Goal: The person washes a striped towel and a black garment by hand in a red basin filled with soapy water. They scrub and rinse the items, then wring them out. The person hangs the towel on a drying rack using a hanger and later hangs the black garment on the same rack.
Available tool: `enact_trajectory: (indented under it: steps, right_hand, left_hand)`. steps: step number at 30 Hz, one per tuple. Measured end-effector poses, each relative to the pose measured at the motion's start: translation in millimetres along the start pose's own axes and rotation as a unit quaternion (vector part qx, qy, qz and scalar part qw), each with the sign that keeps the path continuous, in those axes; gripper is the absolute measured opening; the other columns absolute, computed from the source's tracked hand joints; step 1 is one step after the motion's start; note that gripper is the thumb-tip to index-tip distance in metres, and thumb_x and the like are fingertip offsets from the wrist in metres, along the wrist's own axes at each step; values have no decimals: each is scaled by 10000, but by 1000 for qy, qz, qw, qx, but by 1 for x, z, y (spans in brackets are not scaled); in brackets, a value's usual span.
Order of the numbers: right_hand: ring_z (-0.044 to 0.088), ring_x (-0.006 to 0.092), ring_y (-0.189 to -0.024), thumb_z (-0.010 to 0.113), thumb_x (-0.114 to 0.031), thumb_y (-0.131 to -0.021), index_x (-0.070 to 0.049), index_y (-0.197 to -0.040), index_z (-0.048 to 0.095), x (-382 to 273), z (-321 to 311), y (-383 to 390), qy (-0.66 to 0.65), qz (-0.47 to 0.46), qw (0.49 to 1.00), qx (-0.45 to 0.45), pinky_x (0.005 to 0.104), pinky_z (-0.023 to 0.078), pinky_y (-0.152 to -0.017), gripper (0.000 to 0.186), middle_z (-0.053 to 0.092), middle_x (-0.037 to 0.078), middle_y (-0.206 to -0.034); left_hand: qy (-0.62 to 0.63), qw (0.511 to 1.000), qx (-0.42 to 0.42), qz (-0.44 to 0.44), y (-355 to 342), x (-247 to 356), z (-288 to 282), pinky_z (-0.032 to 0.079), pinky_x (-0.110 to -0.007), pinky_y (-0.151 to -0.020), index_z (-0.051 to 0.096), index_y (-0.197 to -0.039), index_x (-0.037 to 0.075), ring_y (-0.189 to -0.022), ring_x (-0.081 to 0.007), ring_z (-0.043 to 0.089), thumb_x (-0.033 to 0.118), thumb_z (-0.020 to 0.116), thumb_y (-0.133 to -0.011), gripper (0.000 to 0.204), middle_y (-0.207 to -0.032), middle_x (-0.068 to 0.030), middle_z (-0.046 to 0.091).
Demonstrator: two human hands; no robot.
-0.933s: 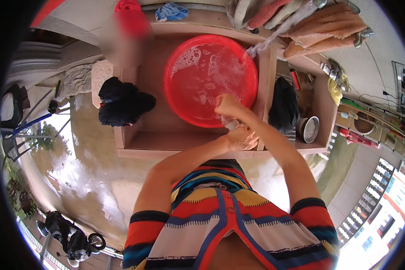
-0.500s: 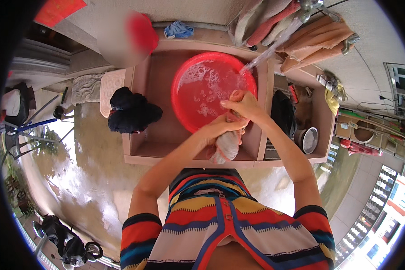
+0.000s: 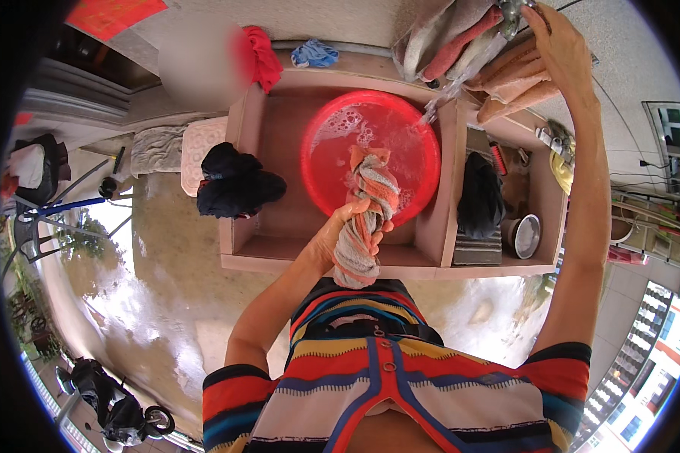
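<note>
A wet cloth with grey and orange stripes (image 3: 365,219), twisted into a rope, is gripped around its middle by my left hand (image 3: 338,235). Its upper end hangs over the red basin (image 3: 307,177), which holds soapy water. At the upper right, my right hand (image 3: 565,51) has its fingers on the metal tap (image 3: 512,16); part of their grip is hidden at the picture's edge. Water (image 3: 452,92) still runs from the tap down to the basin's right rim.
The basin stands in a pinkish sink (image 3: 268,132). Dark clothing (image 3: 238,185) hangs over its left wall. Towels (image 3: 521,83) hang by the tap. In the right compartment are a black cloth (image 3: 480,196) and a metal pot (image 3: 523,235). A blue cloth (image 3: 314,53) lies on the back ledge.
My right hand has let go of the twisted cloth and gone up to the tap. My left hand keeps the cloth, now more upright over the basin's near rim.
</note>
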State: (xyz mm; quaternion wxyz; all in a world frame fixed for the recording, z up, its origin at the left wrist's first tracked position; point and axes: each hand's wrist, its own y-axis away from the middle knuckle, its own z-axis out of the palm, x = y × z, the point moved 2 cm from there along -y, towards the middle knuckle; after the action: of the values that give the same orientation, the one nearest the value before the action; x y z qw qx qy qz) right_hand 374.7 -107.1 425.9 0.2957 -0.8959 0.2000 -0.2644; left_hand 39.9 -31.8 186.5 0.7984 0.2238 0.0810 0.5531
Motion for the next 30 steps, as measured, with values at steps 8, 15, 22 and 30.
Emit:
enact_trajectory:
  steps: [8,15,22,30]
  right_hand:
    - [624,389,-845,408,-545,-885,-155,-1153,570,3,4,2,8,165,977,-134,449,488,-726,500,658,180,-869]
    - [633,371,-801,517,-496,-850,-38,-1274,411,-63,-24,-8,-7,249,960,-124,432,490,-725,633,648,176,-811]
    - [489,185,-929,749,-150,-662,-55,-1363,286,-195,3,128,-590,142,685,-403,321,436,-756,845,389,157,-1242]
    - [533,152,-684,697,-33,-641,-64,-984,559,-211,-34,108,-603,88,676,-414,263,467,-540,371,503,50,-883]
  left_hand:
    - [42,998,-56,8,17,0,-6,495,-264,-477,513,-1099,18,-538,-139,538,473,568,-811,542,-880,-147,579]
    - [-34,999,10,-34,5,6,7,492,-278,-485,535,-1041,27,-520,-154,556,434,598,-790,482,-835,-131,592]
    - [-405,914,-18,22,-11,27,18,502,-293,-533,538,-1002,20,-627,-154,606,304,707,-719,435,-817,-86,621]
    - [-119,985,7,123,-1,27,10,477,-271,-587,493,-1056,47,-727,-132,578,237,587,-846,298,-835,-67,594]
